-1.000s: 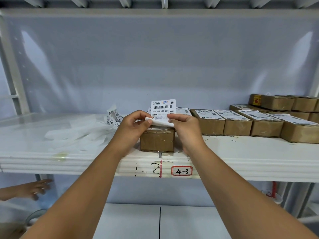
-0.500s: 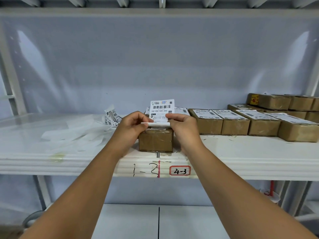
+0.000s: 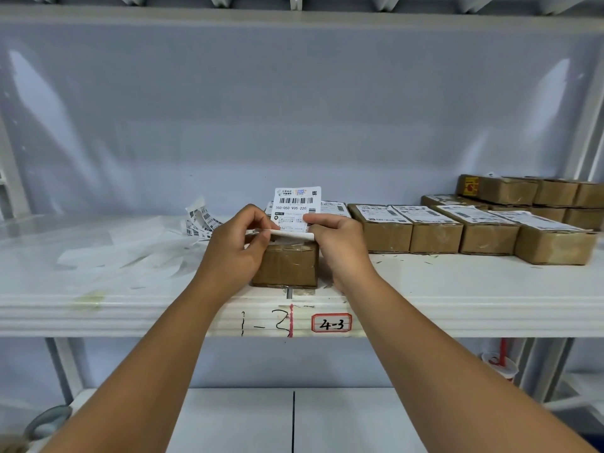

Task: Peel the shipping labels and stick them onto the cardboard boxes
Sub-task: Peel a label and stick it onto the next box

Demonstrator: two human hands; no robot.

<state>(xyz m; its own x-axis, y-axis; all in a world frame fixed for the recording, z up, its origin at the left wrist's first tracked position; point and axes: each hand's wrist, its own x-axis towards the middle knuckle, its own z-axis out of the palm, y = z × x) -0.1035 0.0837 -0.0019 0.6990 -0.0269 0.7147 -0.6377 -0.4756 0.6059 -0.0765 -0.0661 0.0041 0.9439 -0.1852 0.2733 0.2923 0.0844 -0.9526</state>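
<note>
A white shipping label [image 3: 295, 204] with barcodes stands upright above a small brown cardboard box [image 3: 287, 264] on the white shelf [image 3: 457, 289]. My left hand [image 3: 240, 246] pinches the curled-back backing strip [image 3: 292, 236] at the label's lower edge. My right hand [image 3: 340, 246] pinches the label's lower right side. Both hands hover just over the box's top. The lower part of the label is hidden behind my fingers.
A row of labelled cardboard boxes [image 3: 470, 230] runs along the shelf to the right, with more stacked boxes [image 3: 529, 194] behind. Loose backing sheets [image 3: 124, 253] and spare labels [image 3: 201, 220] lie on the left. The shelf's front edge carries a tag [image 3: 331, 323] reading 4-3.
The backing strip at the label's lower edge has rolled down further. Both hands with the label have sunk slightly towards the box top.
</note>
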